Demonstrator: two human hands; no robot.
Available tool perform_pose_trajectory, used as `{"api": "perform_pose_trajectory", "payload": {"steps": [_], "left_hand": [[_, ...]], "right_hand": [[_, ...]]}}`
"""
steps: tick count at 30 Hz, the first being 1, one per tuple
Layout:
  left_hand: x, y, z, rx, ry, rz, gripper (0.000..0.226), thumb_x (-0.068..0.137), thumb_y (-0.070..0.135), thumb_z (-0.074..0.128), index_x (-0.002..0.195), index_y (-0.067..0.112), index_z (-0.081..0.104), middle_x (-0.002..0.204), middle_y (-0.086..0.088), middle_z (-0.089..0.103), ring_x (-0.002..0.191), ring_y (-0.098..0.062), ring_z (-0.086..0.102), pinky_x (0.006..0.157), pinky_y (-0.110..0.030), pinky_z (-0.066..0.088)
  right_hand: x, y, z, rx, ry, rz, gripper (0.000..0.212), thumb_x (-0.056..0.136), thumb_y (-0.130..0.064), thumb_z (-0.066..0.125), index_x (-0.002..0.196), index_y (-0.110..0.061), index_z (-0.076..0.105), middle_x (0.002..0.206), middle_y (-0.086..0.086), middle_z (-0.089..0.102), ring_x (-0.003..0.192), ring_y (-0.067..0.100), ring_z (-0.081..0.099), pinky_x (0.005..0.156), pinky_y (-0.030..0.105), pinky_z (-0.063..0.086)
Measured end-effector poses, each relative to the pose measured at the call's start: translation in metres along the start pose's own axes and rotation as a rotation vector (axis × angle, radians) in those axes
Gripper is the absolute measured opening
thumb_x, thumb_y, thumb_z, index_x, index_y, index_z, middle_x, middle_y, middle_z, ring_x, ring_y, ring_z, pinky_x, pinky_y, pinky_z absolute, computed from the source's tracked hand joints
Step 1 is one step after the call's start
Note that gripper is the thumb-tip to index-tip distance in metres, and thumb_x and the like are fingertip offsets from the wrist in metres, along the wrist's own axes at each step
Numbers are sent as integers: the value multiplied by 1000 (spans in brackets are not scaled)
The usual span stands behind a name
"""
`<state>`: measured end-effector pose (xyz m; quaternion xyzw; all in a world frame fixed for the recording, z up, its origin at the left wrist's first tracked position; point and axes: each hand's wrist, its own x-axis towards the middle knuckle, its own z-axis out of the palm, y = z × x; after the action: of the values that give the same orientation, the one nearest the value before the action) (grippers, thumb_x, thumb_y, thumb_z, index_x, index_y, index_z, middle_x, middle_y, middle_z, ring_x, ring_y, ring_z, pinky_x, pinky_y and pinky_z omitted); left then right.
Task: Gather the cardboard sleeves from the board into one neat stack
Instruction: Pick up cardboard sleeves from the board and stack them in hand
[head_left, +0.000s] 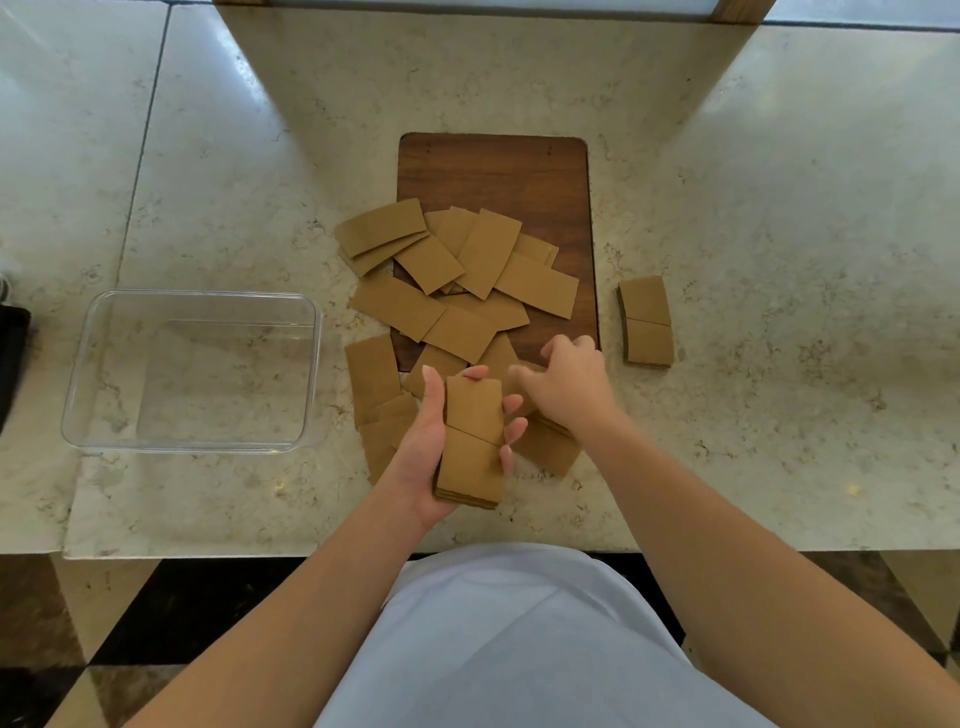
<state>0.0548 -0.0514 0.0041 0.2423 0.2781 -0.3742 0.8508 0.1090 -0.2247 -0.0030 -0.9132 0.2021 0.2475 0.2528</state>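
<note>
Several flat brown cardboard sleeves (457, 270) lie scattered over the near half of a dark wooden board (498, 166) and spill onto the counter in front of it. My left hand (426, 441) grips a small stack of sleeves (470, 441) above the counter's near side. My right hand (569, 384) reaches down onto a loose sleeve (548, 447) just right of that stack, fingers curled on it. A separate small stack of sleeves (647, 322) rests on the counter to the right of the board.
A clear plastic container (192, 371) stands on the marble counter (779, 260) to the left of the sleeves. The counter's near edge runs just below my hands. A dark object shows at the far left edge.
</note>
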Motion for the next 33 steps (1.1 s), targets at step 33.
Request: {"api": "perform_pose_trajectory", "payload": {"steps": [33], "left_hand": [[-4, 9, -17, 11, 292, 28, 51, 99, 67, 46, 121, 26, 68, 95, -17, 71, 73, -28, 70, 51, -29, 53]], "right_hand": [[-23, 2, 7, 377, -47, -110, 28, 94, -32, 63, 70, -19, 59, 62, -8, 59, 55, 11, 52, 52, 27, 39]]}}
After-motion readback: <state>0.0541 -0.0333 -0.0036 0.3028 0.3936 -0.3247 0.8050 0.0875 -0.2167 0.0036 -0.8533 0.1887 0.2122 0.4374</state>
